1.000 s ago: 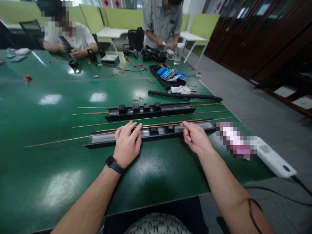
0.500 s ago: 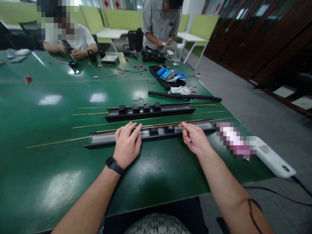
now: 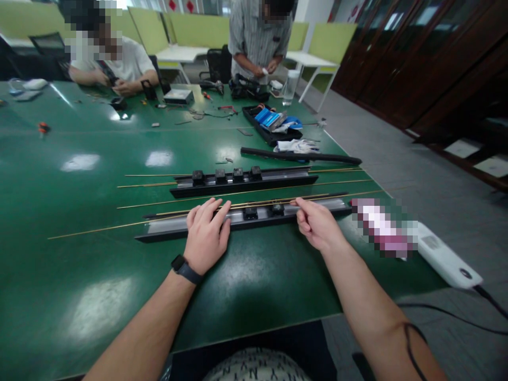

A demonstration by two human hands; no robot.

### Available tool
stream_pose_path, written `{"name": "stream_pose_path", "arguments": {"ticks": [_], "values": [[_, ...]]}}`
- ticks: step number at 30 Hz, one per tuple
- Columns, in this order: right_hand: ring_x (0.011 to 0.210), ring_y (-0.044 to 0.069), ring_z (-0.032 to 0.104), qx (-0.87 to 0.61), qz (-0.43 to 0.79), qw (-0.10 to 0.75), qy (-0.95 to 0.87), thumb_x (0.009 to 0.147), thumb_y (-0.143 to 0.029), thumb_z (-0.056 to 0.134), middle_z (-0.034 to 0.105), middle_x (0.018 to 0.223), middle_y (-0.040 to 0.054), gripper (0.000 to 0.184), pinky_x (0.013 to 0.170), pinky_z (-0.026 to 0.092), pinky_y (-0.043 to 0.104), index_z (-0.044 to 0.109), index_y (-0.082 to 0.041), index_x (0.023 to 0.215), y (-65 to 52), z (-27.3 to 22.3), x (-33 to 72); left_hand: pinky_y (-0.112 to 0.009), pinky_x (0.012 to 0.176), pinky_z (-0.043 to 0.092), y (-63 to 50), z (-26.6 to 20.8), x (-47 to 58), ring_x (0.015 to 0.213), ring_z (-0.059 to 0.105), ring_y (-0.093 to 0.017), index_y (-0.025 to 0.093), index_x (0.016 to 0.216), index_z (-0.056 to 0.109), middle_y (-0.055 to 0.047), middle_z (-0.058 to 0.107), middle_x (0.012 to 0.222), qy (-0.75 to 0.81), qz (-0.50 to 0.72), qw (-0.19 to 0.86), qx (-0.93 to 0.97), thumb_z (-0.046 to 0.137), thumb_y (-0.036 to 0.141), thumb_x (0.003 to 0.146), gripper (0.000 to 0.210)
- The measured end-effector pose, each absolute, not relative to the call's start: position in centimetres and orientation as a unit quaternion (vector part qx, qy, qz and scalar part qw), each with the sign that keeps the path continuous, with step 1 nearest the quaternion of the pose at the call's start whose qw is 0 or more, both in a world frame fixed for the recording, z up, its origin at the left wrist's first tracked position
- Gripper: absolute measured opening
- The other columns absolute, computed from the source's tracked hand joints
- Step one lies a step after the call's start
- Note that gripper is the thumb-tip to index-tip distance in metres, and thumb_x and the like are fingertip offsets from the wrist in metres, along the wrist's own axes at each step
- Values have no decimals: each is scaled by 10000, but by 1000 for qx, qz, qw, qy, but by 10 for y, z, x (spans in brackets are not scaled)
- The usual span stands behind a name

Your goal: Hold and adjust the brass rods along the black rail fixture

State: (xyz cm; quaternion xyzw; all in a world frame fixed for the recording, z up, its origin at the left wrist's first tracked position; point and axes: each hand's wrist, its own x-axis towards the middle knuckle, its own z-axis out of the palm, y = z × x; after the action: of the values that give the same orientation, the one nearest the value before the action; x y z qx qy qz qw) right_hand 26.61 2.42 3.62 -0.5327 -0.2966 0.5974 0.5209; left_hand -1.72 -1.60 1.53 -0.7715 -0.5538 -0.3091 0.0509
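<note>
A long black channel [image 3: 159,228] with a pale inner face lies in front of me. Inside it, between my hands, sit two small black blocks [image 3: 250,213]. Thin brass-coloured rods run along its far edge, and one long rod [image 3: 95,229] sticks out past its left end. My left hand [image 3: 207,227] rests across the channel, fingers stretched out over the far edge and the rods. With thumb and forefinger pressed together, my right hand [image 3: 315,222] pinches a brass rod above the channel's right part; its fingertips hide the grip point.
Behind lies a second channel [image 3: 246,187] with several black blocks, loose rods beside it. Farther back are a black tube [image 3: 301,156], a glove [image 3: 297,146] and a black tray [image 3: 273,136]. A white power strip [image 3: 448,256] is at right. Two people are across the table.
The long rod's left end has shifted slightly to the right. Both my hands stay in nearly the same place.
</note>
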Motion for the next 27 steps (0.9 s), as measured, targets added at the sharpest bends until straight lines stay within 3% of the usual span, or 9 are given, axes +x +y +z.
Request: {"name": "stream_pose_path", "arguments": {"ticks": [27], "values": [[302, 42, 335, -539, 585, 538, -278, 850, -300, 755, 507, 469, -61, 177, 273, 184, 139, 672, -144, 870, 24, 38, 268, -479, 1165, 302, -17, 16, -17, 1402, 495, -275, 230, 1409, 568, -114, 616, 1412, -554, -298, 69, -774, 506, 277, 1007, 410]]}}
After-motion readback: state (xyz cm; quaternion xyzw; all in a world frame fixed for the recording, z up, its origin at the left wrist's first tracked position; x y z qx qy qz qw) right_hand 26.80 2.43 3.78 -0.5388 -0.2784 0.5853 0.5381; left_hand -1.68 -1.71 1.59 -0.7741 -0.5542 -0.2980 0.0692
